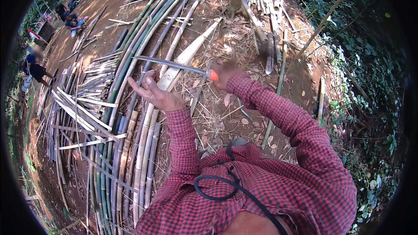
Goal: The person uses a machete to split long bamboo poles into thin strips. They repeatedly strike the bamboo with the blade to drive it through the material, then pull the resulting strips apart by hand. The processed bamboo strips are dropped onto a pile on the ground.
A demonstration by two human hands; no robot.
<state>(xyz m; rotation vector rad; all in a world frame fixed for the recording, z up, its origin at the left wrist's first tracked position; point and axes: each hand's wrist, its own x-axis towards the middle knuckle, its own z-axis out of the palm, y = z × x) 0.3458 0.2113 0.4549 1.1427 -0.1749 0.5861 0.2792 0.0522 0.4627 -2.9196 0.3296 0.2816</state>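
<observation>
Right hand clasps an orange-handled blade; split bamboo lies beneath; left hand (fingers spread) beside it; poles crowd left of the grip.

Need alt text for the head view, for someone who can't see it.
The right hand holds a long-bladed tool by its orange handle, the blade crossing a pale wooden piece in view; the left hand is open nearby. Bamboo poles lie at left.

Bright daylight dapples the soil, while the foliage at right sinks into deep shade. Pale strips look almost washed out. The right hand is slightly blurred; fisheye distortion curves the scene inside a black rim.
</observation>
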